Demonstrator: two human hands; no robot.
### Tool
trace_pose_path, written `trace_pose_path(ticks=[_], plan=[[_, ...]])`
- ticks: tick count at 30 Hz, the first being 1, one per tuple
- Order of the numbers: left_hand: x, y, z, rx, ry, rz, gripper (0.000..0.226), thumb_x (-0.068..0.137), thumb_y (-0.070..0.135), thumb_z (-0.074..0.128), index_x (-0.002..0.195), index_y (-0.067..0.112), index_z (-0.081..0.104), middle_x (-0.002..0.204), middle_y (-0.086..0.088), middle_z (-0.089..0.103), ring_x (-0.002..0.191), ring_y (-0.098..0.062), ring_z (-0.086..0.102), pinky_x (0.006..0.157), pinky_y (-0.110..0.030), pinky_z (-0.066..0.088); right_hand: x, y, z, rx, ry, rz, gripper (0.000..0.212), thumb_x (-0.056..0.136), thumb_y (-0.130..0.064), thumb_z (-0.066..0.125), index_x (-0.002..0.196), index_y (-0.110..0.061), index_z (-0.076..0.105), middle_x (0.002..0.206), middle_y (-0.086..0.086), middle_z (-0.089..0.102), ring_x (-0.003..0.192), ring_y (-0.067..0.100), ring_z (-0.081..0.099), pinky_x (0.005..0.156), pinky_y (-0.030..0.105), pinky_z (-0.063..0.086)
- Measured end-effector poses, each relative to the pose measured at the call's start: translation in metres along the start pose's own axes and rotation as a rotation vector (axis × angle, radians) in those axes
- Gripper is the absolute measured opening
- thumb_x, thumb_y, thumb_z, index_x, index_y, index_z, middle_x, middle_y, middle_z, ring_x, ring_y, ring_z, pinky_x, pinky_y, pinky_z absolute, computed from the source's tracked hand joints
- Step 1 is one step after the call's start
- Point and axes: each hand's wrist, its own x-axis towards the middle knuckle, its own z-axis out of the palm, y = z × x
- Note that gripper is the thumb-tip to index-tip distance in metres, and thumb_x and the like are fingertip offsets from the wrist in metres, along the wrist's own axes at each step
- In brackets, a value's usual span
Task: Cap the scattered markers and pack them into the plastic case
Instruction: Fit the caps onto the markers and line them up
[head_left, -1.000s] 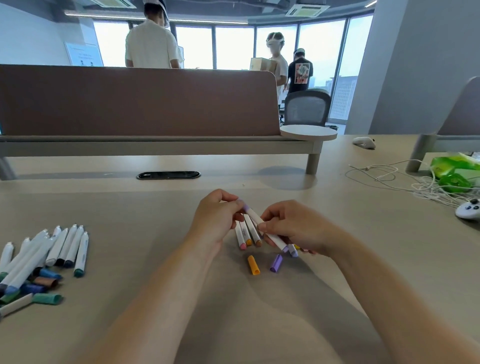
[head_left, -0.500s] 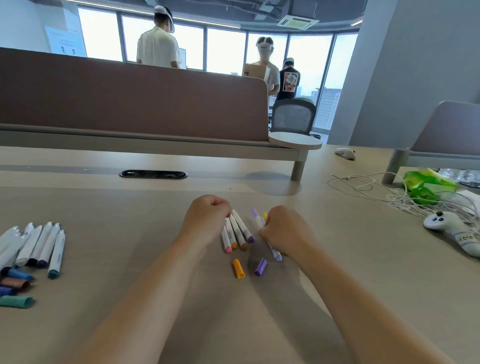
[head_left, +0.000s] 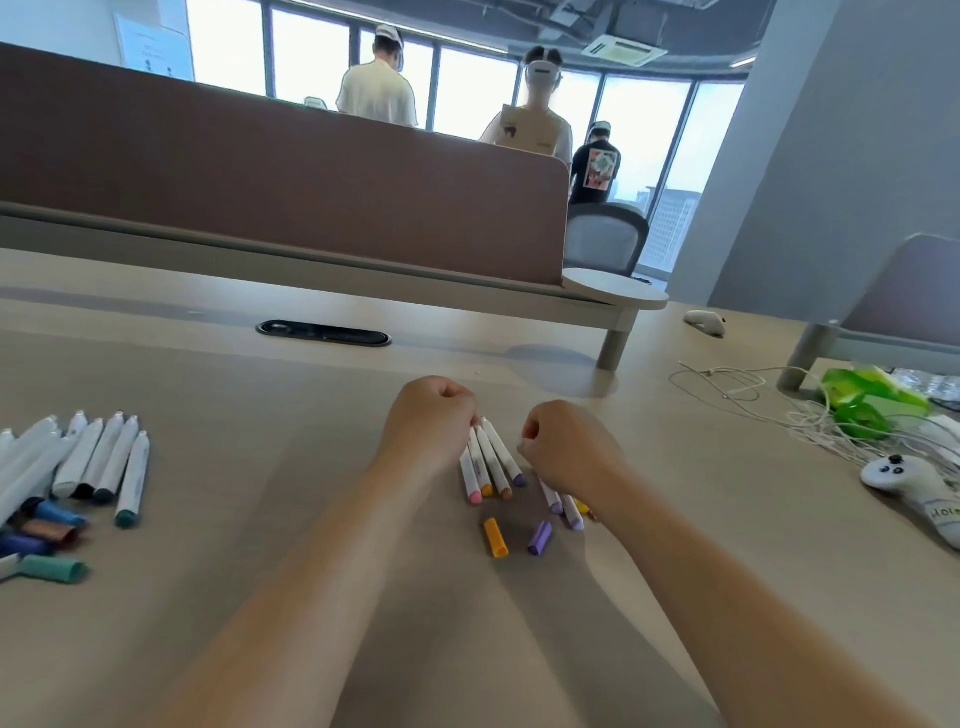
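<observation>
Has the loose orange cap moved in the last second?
No. The orange cap stays left of the purple cap, just nearer than the marker row.

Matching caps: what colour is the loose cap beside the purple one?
The cap is orange; head view.

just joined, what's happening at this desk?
A person's left hand is curled at the far ends of four markers in a row; the right hand is curled over two more markers. Whether either grips is hidden. An orange cap and a purple cap lie loose nearby. No case in view.
</observation>
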Motion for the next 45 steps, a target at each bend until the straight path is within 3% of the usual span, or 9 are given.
trace_pose_path(ticks=[4,8,12,18,24,29,33,39,45], plan=[[0.001,-0.001,0.001,0.011,0.002,0.001,0.020,0.094,0.017,0.049,0.092,0.017,0.068,0.080,0.006,0.067,0.072,-0.011,0.059,0.066,-0.025,0.049,0.010,-0.014,-0.001,0.001,-0.106,-0.008,0.013,0.094,-0.018,0.060,0.082,-0.013,0.061,0.074,-0.001,0.056,0.058,0.008,0.049,0.052,0.017,0.032],[0.003,-0.001,0.000,0.024,0.010,0.008,0.019,0.096,0.018,0.048,0.094,0.019,0.066,0.079,0.008,0.065,0.073,-0.007,0.057,0.063,-0.022,0.046,0.016,-0.023,-0.004,-0.149,-0.208,0.036,0.029,0.092,-0.013,0.061,0.068,-0.014,0.044,0.071,0.002,0.050,0.059,0.012,0.046,0.065,0.026,0.040],[0.003,-0.003,0.001,0.061,0.016,0.015,0.018,0.098,0.021,0.048,0.096,0.020,0.066,0.082,0.007,0.064,0.077,-0.010,0.057,0.062,-0.020,0.045,0.018,-0.022,-0.004,-0.157,-0.211,-0.008,0.030,0.092,-0.015,0.062,0.068,-0.014,0.044,0.070,0.001,0.050,0.058,0.012,0.045,0.062,0.025,0.039],[-0.008,0.001,0.009,0.375,-0.239,0.114,0.012,0.093,0.025,0.060,0.097,0.017,0.068,0.092,0.000,0.067,0.084,-0.013,0.060,0.068,-0.025,0.045,0.012,0.007,-0.019,0.318,-0.139,0.011,0.011,0.086,-0.016,0.067,0.082,-0.005,0.065,0.072,0.010,0.063,0.058,0.016,0.055,0.054,0.025,0.046],[-0.026,0.005,0.024,0.699,-0.536,0.197,0.030,0.078,0.039,0.076,0.082,0.009,0.072,0.087,-0.015,0.069,0.073,-0.022,0.059,0.062,-0.031,0.044,-0.014,0.034,-0.028,0.806,-0.198,0.055,0.005,0.088,-0.006,0.057,0.087,-0.001,0.058,0.065,0.013,0.058,0.046,0.013,0.051,0.047,0.024,0.039],[-0.035,0.003,0.035,0.816,-0.586,0.239,0.032,0.078,0.038,0.076,0.079,0.006,0.070,0.075,-0.012,0.063,0.067,-0.019,0.051,0.055,-0.029,0.033,-0.022,0.043,-0.023,0.926,-0.163,0.061,0.014,0.087,-0.004,0.057,0.075,-0.006,0.051,0.059,0.011,0.052,0.045,0.017,0.047,0.042,0.022,0.034],[-0.033,-0.002,0.039,0.856,-0.593,0.244,0.027,0.087,0.029,0.067,0.087,0.003,0.071,0.091,-0.017,0.070,0.090,-0.029,0.063,0.071,-0.029,0.045,-0.023,0.042,-0.021,0.910,-0.138,0.061,0.017,0.087,-0.007,0.057,0.071,-0.007,0.051,0.055,0.007,0.050,0.042,0.016,0.046,0.041,0.019,0.035],[-0.018,0.002,0.024,0.576,-0.423,0.216,0.019,0.085,0.025,0.069,0.078,0.008,0.071,0.076,-0.012,0.070,0.062,-0.018,0.055,0.057,-0.027,0.040,-0.026,0.045,-0.022,0.888,-0.091,0.022,0.011,0.095,-0.012,0.056,0.093,-0.005,0.063,0.068,0.005,0.066,0.039,0.001,0.054,0.042,0.013,0.043],[0.005,-0.006,-0.001,-0.048,-0.217,-0.002,0.008,0.093,0.007,0.061,0.092,0.010,0.068,0.073,-0.002,0.070,0.056,-0.013,0.045,0.050,-0.024,0.037,-0.028,0.041,-0.017,0.861,-0.224,-0.102,0.024,0.102,-0.027,0.050,0.101,-0.011,0.067,0.078,0.008,0.067,0.059,0.015,0.062,0.058,0.018,0.052]])
